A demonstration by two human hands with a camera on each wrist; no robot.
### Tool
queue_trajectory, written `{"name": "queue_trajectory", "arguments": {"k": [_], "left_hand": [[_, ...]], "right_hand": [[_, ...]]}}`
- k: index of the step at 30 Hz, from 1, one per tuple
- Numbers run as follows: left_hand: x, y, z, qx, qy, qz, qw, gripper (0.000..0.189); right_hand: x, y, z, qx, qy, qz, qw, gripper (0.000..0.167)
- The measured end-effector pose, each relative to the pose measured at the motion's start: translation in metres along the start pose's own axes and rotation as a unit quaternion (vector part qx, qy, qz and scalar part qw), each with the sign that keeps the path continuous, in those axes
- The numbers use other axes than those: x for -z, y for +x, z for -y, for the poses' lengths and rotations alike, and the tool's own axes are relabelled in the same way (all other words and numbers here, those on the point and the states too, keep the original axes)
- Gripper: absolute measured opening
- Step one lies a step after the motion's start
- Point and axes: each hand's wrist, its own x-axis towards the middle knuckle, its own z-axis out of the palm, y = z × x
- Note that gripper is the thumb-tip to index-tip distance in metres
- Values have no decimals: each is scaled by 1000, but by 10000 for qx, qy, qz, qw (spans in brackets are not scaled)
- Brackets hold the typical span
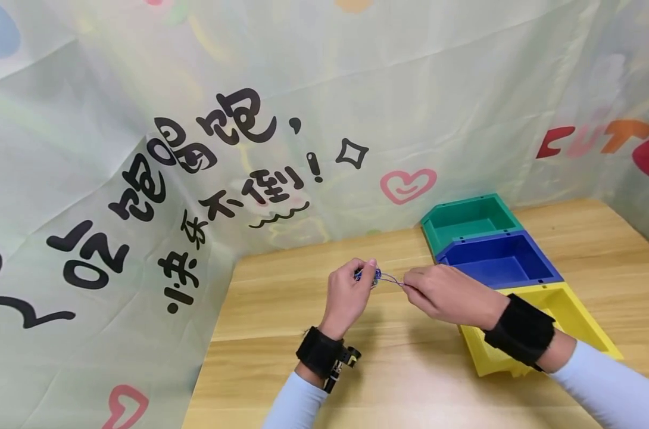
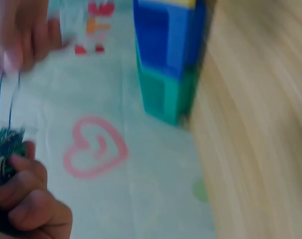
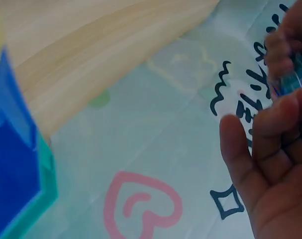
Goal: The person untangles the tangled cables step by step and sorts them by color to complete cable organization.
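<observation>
My left hand [image 1: 348, 295] grips a small bundle of blue and green thread-like strands [image 2: 10, 144], which sticks out past the thumb and curled fingers. Two thin blue strands [image 1: 391, 279] run taut from the bundle across to my right hand [image 1: 446, 293]. Thumb and fingertips of that hand pinch the strands' far end. Both hands are held up over the wooden table. In the right wrist view the bundle [image 3: 296, 78] shows blurred between the hands, partly hidden by fingers.
Three bins stand in a row on the right of the wooden table [image 1: 265, 322]: green [image 1: 471, 220], blue [image 1: 496, 259] and yellow [image 1: 576, 307]. My right forearm passes over the yellow one. A printed cloth [image 1: 314, 71] hangs behind and to the left.
</observation>
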Motion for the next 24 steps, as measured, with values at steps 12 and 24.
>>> {"name": "queue_trajectory", "arguments": {"k": [12, 24], "left_hand": [[3, -2, -2, -89, -304, 160, 9994, 36], [-1, -3, -10, 87, -773, 947, 9925, 23]], "right_hand": [[11, 7, 14, -916, 73, -160, 9956, 39], [-2, 22, 18, -857, -306, -34, 9958, 12]]}}
